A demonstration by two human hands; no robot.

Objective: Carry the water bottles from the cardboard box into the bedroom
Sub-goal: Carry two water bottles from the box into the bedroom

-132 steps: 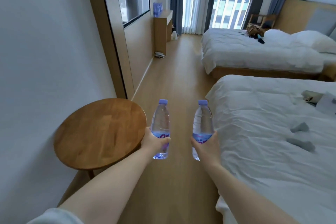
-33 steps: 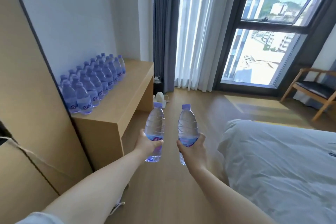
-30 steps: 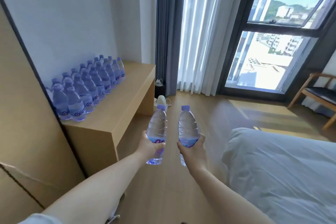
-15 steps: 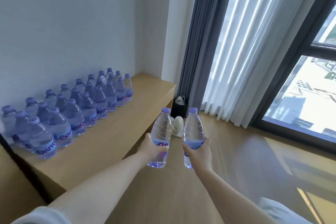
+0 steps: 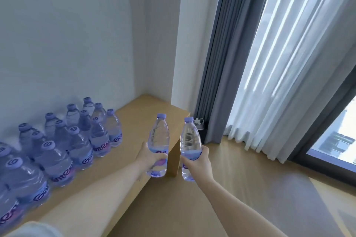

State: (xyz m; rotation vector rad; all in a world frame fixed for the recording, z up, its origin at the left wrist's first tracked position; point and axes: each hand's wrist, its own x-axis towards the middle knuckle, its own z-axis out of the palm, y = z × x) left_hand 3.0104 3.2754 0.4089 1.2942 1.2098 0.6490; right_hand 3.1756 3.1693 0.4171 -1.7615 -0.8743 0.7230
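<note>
1. Two bare forearms reach forward from the bottom edge, the left one over the wooden counter [image 5: 133,127], the right one over the wood floor [image 5: 250,188].
2. The left hand [image 5: 149,159] has its fingers curled round the labelled lower part of an upright water bottle [image 5: 159,136], held over the counter's right end.
3. The right hand [image 5: 198,162] grips a second upright bottle [image 5: 189,140] in the same way, thumb across the label, just beside the first bottle but apart from it and out past the counter's end.
4. To the left, a cluster of purple-capped bottles [image 5: 63,152] stands upright in rows on the counter, packed against the white wall [image 5: 67,44].
5. The counter runs back into the wall corner.
6. Farther right hang a grey curtain [image 5: 221,82] and a sheer white curtain [image 5: 279,73], both reaching the floor.
7. A dark-framed window [image 5: 339,140] shows at the right edge.
</note>
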